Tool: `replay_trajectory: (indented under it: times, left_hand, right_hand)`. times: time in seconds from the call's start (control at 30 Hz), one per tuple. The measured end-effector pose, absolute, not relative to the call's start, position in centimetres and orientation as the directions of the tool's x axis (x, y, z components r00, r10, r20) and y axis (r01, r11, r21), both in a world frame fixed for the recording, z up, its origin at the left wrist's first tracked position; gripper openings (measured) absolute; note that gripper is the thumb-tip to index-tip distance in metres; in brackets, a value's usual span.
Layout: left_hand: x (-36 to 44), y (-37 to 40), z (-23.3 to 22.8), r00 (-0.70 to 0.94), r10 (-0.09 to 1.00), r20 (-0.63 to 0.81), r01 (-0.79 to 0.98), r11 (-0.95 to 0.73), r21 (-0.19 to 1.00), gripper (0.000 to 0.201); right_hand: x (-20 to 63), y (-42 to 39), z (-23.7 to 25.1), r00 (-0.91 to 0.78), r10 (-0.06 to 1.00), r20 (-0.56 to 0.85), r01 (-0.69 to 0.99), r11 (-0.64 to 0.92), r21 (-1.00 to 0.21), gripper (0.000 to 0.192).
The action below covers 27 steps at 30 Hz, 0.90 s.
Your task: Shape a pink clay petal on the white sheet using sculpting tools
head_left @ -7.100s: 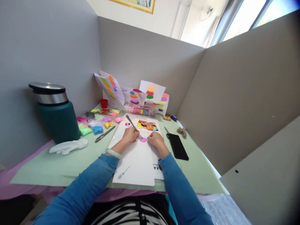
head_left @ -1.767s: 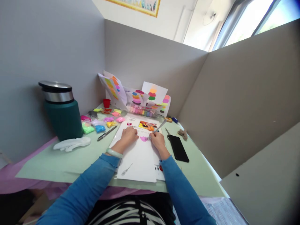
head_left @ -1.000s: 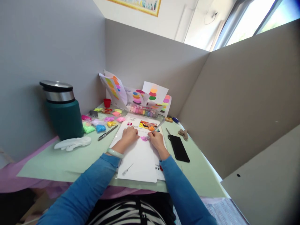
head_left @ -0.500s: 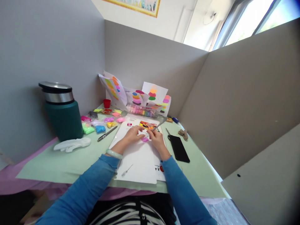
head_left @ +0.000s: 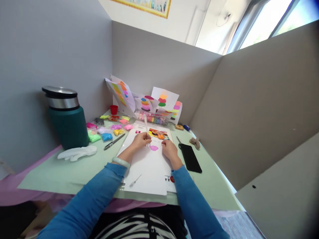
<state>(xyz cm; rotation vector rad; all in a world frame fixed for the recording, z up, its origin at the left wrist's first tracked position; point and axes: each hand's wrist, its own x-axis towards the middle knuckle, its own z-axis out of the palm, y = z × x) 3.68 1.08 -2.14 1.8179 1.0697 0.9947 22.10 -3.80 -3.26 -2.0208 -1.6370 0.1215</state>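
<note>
Passed from the right hand (head_left: 168,148) to the left hand (head_left: 142,138) within the last half second, the slim silver metal fork (head_left: 147,131) now stands nearly upright, its handle pointing away and its tines just left of a small flattened pink clay blob (head_left: 154,148). Fingers of the left hand are closed round the fork; the right hand rests loosely curled and empty beside the blob. Both lie on a white paper sheet (head_left: 147,172) on the pale green worktop (head_left: 74,172), near a black phone (head_left: 190,157).
</note>
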Motion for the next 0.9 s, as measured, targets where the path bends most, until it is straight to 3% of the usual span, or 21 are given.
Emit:
replay_trajectory:
  times: [0.1,0.33,0.57,0.9]
  left_hand:
    - [3.6,1.2,-2.3,0.295,0.938,0.185,0.296,-0.273,0.915,0.009]
    - [3.9,0.5,-2.1,0.336,0.935,0.115,0.349,-0.237,0.907,0.022]
    - [4.9,-0.2,-2.1,0.353,0.933,0.073,0.403,-0.222,0.888,0.019]
    - [5.3,-0.1,-2.2,0.341,0.923,0.177,0.626,-0.363,0.69,0.02]
  right_hand:
    - [22.0,-4.1,-3.1,0.154,0.969,0.192,0.928,-0.075,-0.366,0.023]
    - [21.2,-4.5,-2.9,0.038,0.982,0.186,0.914,0.041,-0.404,0.021]
    - [21.3,-4.4,-3.1,0.029,0.98,0.195,0.914,0.053,-0.402,0.019]
    - [21.4,-4.2,-3.4,0.044,0.981,0.186,0.91,0.038,-0.413,0.018]
